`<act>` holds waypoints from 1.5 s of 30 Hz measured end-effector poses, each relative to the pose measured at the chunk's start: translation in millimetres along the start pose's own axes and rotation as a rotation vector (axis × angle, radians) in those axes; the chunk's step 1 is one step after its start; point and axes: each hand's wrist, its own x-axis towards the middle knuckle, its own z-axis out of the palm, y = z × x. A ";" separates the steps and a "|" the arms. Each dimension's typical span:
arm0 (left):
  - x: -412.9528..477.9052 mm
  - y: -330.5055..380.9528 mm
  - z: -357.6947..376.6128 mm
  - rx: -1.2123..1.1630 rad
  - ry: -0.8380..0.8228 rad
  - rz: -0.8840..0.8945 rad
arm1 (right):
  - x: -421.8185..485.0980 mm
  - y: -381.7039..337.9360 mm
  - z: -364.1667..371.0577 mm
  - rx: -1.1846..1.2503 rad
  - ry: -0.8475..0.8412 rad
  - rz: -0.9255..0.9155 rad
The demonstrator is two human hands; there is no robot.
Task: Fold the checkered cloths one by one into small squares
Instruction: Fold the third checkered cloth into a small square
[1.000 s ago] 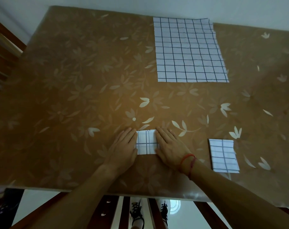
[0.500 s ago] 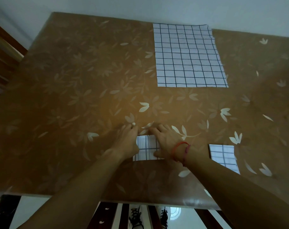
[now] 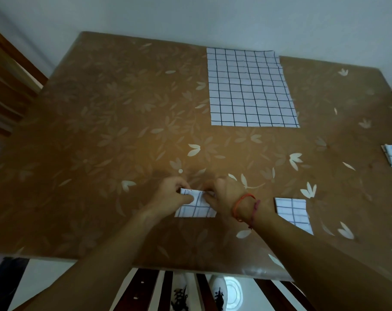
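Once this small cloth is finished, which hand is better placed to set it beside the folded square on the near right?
Right, probably. The right hand pinches the small cloth at its far edge, and the folded square lies just beyond that forearm. The left hand, also pinching, would have to cross over.

It looks like a room in a home: the worktop (image 3: 96,167) wears a brown flower-patterned cover (image 3: 127,122) under a glossy clear sheet, stands against a plain pale wall (image 3: 190,16), and has what looks like a slatted wooden chair (image 3: 9,86) beside it.
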 end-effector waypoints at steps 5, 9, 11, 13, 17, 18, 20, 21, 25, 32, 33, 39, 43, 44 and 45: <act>-26.2 14.6 -12.9 -0.267 0.135 -0.056 | -27.3 -6.6 -11.4 0.221 0.112 0.078; -47.4 14.4 -19.7 -0.431 0.198 -0.146 | -40.1 -13.3 -13.4 0.524 0.196 0.216; -59.1 15.0 -22.1 -0.522 0.171 -0.158 | -46.6 -21.7 -17.2 0.726 0.209 0.243; -71.1 17.6 -27.2 -0.550 0.176 -0.141 | -51.3 -32.0 -17.9 0.859 0.185 0.235; -88.6 17.7 -48.0 -0.441 0.283 -0.095 | -51.0 -55.3 -17.2 0.953 0.131 0.210; -91.7 16.4 -54.9 -0.414 0.310 -0.083 | -49.4 -61.9 -16.0 0.968 0.124 0.201; -98.0 13.0 -69.8 -0.365 0.356 -0.071 | -45.6 -74.7 -13.0 0.996 0.121 0.188; -101.4 10.8 -77.5 -0.338 0.370 -0.069 | -43.3 -81.5 -11.5 1.006 0.119 0.183; -115.6 -1.3 -104.6 -0.280 0.407 -0.064 | -31.4 -107.2 -4.5 1.018 0.101 0.163; -133.5 -20.8 -142.8 -0.290 0.489 -0.055 | -11.8 -150.4 5.5 1.107 0.044 0.198; -134.9 -24.4 -148.6 -0.278 0.499 -0.050 | -9.1 -156.7 7.1 1.127 0.037 0.206; -131.5 -46.7 -177.7 -0.212 0.550 -0.045 | 7.3 -188.5 18.4 1.179 0.009 0.215; -118.7 -65.5 -194.2 -0.098 0.577 -0.033 | 27.2 -203.1 28.8 1.140 -0.001 0.242; -114.5 -71.3 -198.0 -0.070 0.580 -0.029 | 34.1 -205.6 33.0 1.145 -0.010 0.256; -110.3 -77.0 -201.4 -0.049 0.579 -0.027 | 40.7 -208.0 36.9 1.148 -0.024 0.271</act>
